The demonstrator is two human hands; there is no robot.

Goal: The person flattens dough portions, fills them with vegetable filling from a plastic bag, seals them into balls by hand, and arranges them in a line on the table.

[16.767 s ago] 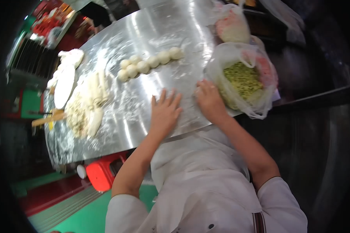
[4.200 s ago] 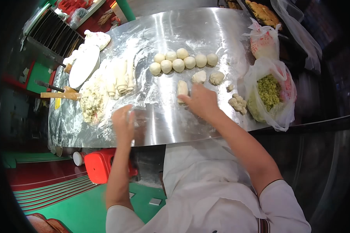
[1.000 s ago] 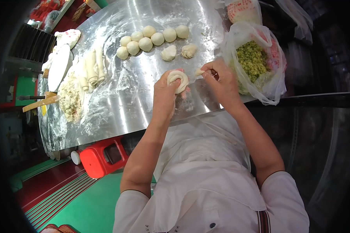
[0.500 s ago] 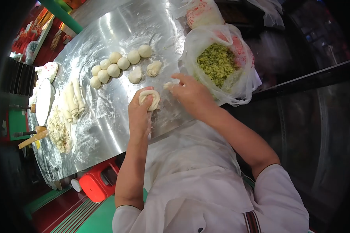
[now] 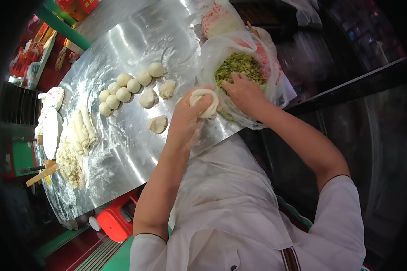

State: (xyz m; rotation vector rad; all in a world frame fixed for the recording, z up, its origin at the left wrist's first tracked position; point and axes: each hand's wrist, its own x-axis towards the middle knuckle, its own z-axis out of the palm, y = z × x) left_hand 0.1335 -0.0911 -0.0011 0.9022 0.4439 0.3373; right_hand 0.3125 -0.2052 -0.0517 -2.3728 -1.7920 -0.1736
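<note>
My left hand (image 5: pixel 188 115) is closed around a round, cupped dough wrapper (image 5: pixel 204 103), held beside the plastic bag. The wrapper's inside is mostly hidden. My right hand (image 5: pixel 245 92) reaches into the bag, its fingers apart and the fingertips down in chopped green filling (image 5: pixel 240 64). Whether any filling is between those fingers is hard to see. The clear plastic bag (image 5: pixel 207 56) lies open around the filling at the table's right edge. Left of my left hand, a flattened dough piece (image 5: pixel 157 124) rests on the metal table, with two rough dough lumps (image 5: pixel 148 98) farther back.
Several smooth dough balls (image 5: pixel 123 94) stand in two rows on the floured metal table (image 5: pixel 126 140). Dough strips (image 5: pixel 82 131) and a crumbly pale heap (image 5: pixel 70 165) lie left. A wooden-handled tool (image 5: pixel 41 175) juts past the left edge. A red stool (image 5: pixel 116 223) stands below.
My right hand has moved from above the table into the filling. My left hand has carried the wrapper right, towards the bag. The flattened dough piece now shows on the table. The view has shifted slightly.
</note>
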